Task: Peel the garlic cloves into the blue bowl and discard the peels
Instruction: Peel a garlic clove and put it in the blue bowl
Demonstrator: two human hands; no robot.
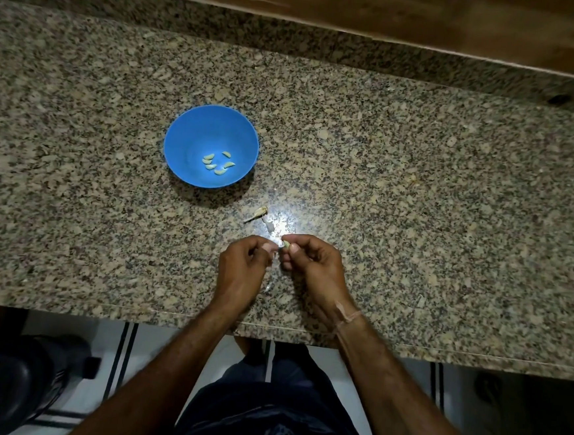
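The bowl [196, 131] is plain bright blue, the peeled cloves [209, 158] pale yellowish-green, the countertop [418, 193] speckled beige, grey and black, the floor [151, 347] seemingly white with dark stripes.

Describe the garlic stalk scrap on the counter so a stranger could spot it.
Start at the blue bowl on the granite counter. Nearer the counter's front edge, off its right rim, lies the stalk scrap. It is tan with a thin dark stem, unlike the white peel beside it.

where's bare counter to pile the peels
Bare granite runs right of the right hand and left of the blue bowl. Crowded between bowl and hands: peel scraps lie ahead of the left hand, and both hands pinch a garlic clove.
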